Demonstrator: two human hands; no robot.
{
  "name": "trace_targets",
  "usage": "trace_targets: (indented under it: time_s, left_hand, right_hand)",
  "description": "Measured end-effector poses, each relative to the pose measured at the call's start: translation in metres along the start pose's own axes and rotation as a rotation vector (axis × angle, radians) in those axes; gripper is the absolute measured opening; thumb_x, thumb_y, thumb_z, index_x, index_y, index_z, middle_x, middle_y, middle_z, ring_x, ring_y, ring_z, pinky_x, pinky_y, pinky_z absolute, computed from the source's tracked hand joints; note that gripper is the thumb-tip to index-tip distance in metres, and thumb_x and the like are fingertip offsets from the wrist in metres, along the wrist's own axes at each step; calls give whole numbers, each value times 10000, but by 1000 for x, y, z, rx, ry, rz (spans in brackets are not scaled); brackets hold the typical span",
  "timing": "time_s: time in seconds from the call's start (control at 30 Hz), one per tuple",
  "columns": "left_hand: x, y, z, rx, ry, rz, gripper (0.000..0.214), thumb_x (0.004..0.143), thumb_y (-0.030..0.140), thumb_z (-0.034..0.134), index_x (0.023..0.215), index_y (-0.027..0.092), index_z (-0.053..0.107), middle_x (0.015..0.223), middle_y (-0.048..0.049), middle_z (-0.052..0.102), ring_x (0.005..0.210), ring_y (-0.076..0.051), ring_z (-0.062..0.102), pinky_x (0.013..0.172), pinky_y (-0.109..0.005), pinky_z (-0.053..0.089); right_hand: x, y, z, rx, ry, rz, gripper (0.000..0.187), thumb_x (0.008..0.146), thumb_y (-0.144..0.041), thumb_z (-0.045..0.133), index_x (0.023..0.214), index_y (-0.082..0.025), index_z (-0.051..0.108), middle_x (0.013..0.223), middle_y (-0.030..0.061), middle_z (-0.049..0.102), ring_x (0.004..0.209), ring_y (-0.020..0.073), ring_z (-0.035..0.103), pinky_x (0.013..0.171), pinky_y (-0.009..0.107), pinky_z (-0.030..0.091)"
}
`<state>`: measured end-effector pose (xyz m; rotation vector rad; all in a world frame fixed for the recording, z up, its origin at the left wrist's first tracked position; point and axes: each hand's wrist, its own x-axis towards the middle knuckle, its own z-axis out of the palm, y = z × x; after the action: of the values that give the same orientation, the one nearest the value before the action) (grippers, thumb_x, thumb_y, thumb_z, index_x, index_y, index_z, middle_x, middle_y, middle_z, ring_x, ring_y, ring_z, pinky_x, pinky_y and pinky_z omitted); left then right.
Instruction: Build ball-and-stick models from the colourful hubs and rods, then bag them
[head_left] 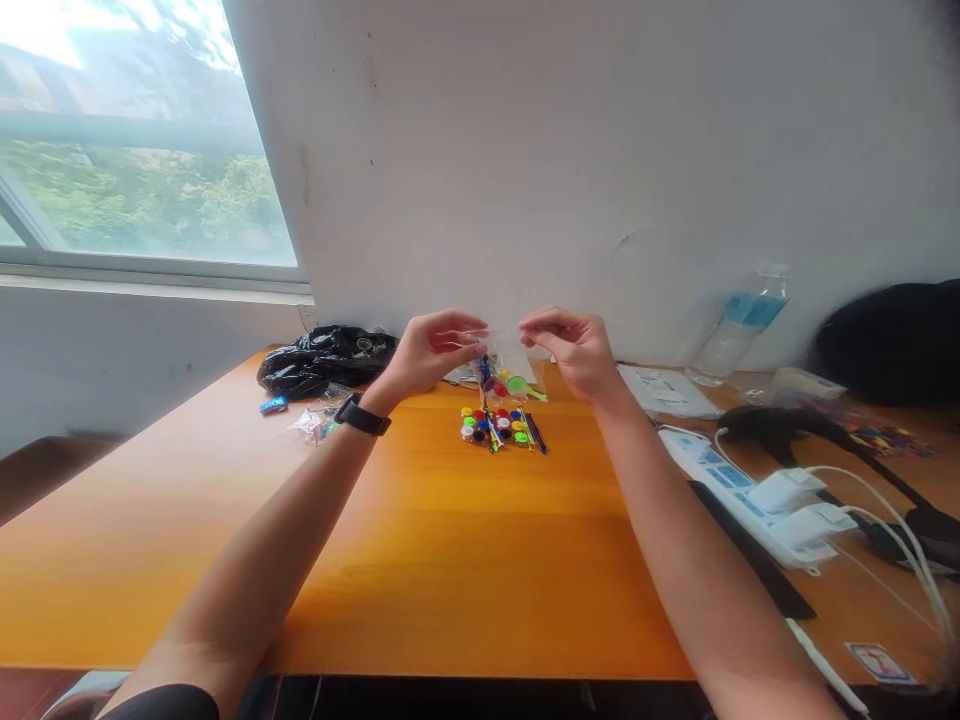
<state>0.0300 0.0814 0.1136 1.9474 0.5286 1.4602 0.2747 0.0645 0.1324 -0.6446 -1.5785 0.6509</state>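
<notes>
Between my hands hangs a small clear plastic bag (513,352) with colourful pieces in its lower part, among them a bright green one and a red one. My left hand (439,348), wearing a black watch on the wrist, pinches the bag's upper left edge between thumb and fingers. At the upper right edge, my right hand (574,345) is closed in a pinch on the same bag. Below the bag, small round coloured caps (478,425) and thin coloured sticks (534,432) lie grouped on the wooden table (450,560).
A black plastic bag (322,360), a blue packet (274,405) and another clear bag (313,420) lie at the left. On the right are papers (667,390), a clear bottle (742,325), a power strip (742,495) with plugs and cables, and a dark strap (862,450).
</notes>
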Motion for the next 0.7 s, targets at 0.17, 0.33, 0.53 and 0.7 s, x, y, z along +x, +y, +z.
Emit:
trace_targets:
  time_s: [0.17, 0.33, 0.53, 0.7]
  left_hand:
    - [1, -2, 4, 19, 87, 20, 248, 843, 411, 856, 920, 176, 846, 911, -86, 828, 806, -191, 785, 768, -318, 676]
    - [-2, 8, 0, 42, 76, -42, 300, 795, 431, 900, 941, 172, 864, 915, -105, 833, 851, -225, 795, 774, -319, 674]
    - [-2, 9, 3, 27, 93, -87, 312, 736, 420, 941, 895, 169, 843, 884, -89, 825, 845, -232, 795, 804, -358, 688]
    - [0, 10, 1, 49, -56, -112, 381, 804, 393, 887, 1102, 162, 832, 1028, -111, 828, 956, -241, 789, 870, -352, 669]
  right_hand:
    - [-2, -5, 5, -25, -8, -70, 35, 811, -246, 811, 793, -234, 837, 915, 43, 758, 833, 182, 696, 799, 355, 622]
    - [-4, -11, 3, -110, -30, -99, 80, 843, -275, 781, 793, -241, 834, 975, 52, 756, 926, 207, 705, 845, 364, 614]
    - [-5, -16, 6, -175, -89, -17, 316, 770, -461, 905, 965, -239, 794, 990, 53, 737, 879, 202, 694, 781, 328, 599]
    - [-9, -17, 8, -288, -351, 149, 381, 890, -564, 775, 983, -194, 790, 737, 16, 676, 605, 132, 579, 534, 259, 467]
